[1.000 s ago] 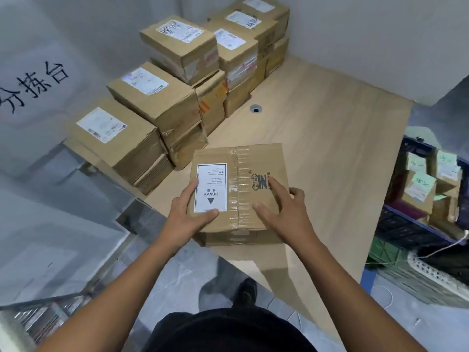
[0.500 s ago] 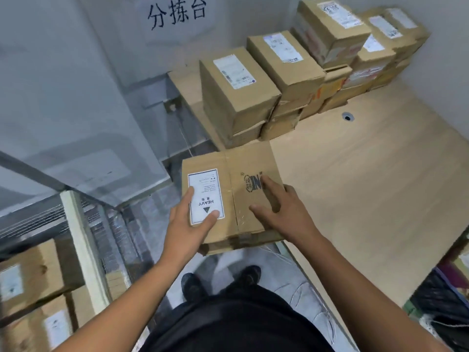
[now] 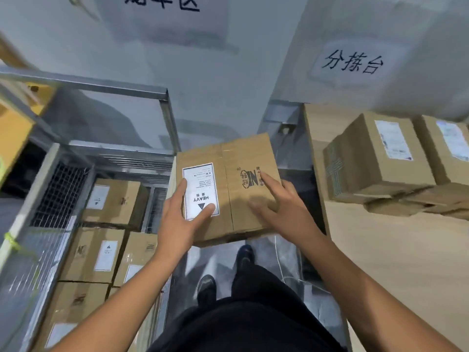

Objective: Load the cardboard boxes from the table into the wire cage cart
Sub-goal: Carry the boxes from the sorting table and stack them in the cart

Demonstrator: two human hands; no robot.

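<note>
Cardboard box [image 3: 228, 189] gripped by left hand [image 3: 177, 222], right hand [image 3: 284, 212].
Cart [image 3: 61, 191] partly stacked, left; more boxes [image 3: 378, 158] waiting on table [image 3: 406, 262], right.

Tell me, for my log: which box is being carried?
The box in mid-air, held by the left hand and right hand; the others sit in the cart or on the table.

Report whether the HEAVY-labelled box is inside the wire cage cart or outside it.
Outside. The left hand and right hand hold the box over the floor, between the cart and the table.
</note>
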